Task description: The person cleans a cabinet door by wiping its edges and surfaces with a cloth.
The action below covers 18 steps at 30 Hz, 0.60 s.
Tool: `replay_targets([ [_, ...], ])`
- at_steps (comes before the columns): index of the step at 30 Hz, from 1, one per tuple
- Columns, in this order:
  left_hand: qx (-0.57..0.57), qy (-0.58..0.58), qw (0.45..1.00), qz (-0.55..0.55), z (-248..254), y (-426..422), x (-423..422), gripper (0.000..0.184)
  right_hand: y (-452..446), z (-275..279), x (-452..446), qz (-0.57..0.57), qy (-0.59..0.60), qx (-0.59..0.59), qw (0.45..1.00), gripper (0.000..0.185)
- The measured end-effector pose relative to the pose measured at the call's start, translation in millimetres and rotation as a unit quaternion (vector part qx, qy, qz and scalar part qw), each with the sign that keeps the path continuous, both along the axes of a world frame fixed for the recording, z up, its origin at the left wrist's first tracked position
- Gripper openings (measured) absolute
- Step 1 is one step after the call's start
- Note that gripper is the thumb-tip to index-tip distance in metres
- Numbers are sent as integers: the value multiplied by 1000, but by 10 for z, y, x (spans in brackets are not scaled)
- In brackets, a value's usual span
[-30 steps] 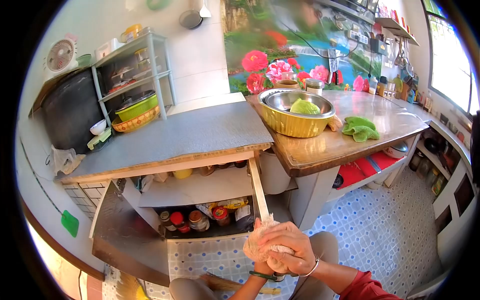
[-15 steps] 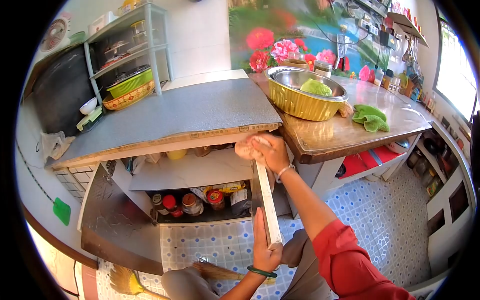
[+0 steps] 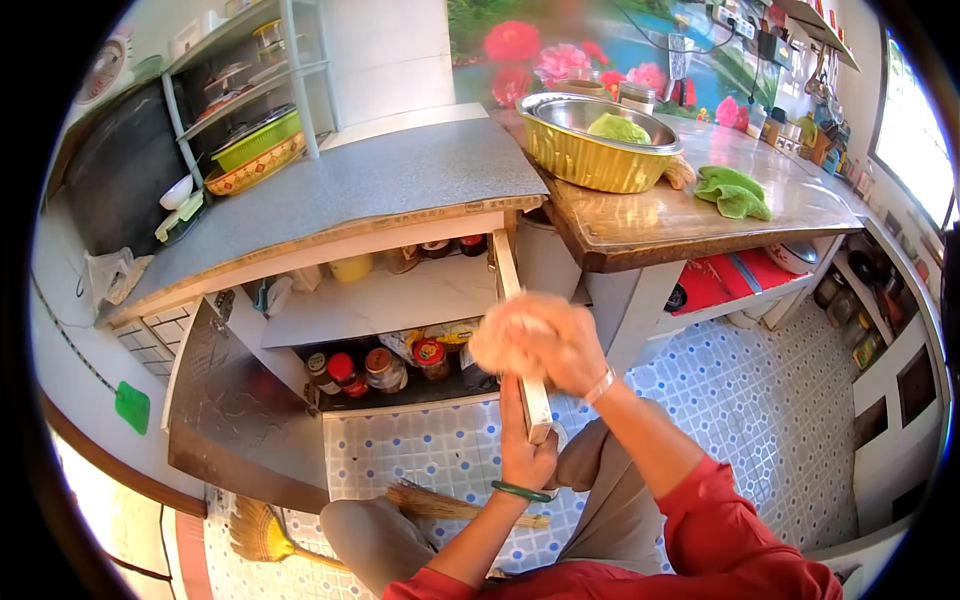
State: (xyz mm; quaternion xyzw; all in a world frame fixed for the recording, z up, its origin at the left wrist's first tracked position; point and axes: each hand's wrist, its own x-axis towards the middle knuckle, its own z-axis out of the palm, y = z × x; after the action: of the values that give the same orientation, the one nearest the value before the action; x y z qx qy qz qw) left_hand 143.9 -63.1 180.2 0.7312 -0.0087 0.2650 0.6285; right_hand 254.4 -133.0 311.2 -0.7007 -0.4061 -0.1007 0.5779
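An open cabinet door (image 3: 507, 268) stands almost edge-on in front of me. My left hand (image 3: 524, 455), with a green bangle at the wrist, grips its lower part near the outer corner, fingers lying along the inner face. My right hand (image 3: 568, 340) is closed around a pale pink cloth (image 3: 495, 340) and presses it over the door's edge, just above my left hand. Motion blurs the cloth and the right fingers. Inside the cabinet, red-lidded jars (image 3: 345, 372) and a brown-topped jar (image 3: 385, 370) stand on the lower level, beneath a pale shelf (image 3: 400, 297).
Another cabinet door (image 3: 245, 410) hangs open at left. Brooms (image 3: 260, 530) lie on the tiled floor (image 3: 400, 455). On the wooden table (image 3: 620, 225) are a golden basin (image 3: 600, 160) and a green cloth (image 3: 735, 192). The grey counter (image 3: 400, 175) overhangs the cabinet.
My right hand has moved the cloth down along the door's edge, from beneath the counter to near my left hand. The left hand keeps its hold on the door.
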Motion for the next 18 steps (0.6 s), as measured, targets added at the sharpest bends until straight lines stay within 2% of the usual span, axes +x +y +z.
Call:
replay_targets([
  [1,-26,61,997,-34,-63,18,-11,82,-104,46,-228,15,-19,6,1000,21],
  [3,5,59,997,-43,-234,38,-18,80,-270,35,-615,3,-75,22,997,19],
  [5,32,54,997,-49,-376,31,-31,80,-364,-31,-734,11,-78,14,997,19],
  [7,125,65,990,-20,-369,30,-30,81,-376,4,-668,16,-84,8,996,18],
  [9,178,69,982,-2,-313,40,-25,80,-346,36,-573,92,-69,16,993,17],
  [11,21,28,997,-69,-158,95,-88,74,-238,2,-370,118,-51,23,991,15],
  [12,25,45,992,-115,-192,185,-81,74,-154,-3,-268,86,-29,29,995,14],
  [13,25,45,992,-115,-95,151,-73,74,-68,-7,-146,52,-8,36,998,13],
  [15,16,-50,999,4,128,26,-26,79,124,-63,254,20,24,44,999,13],
  [17,19,-71,997,-2,123,24,27,82,322,-94,718,21,84,55,995,14],
  [18,54,-65,996,9,148,30,23,82,429,-96,968,-1,63,45,997,16],
])
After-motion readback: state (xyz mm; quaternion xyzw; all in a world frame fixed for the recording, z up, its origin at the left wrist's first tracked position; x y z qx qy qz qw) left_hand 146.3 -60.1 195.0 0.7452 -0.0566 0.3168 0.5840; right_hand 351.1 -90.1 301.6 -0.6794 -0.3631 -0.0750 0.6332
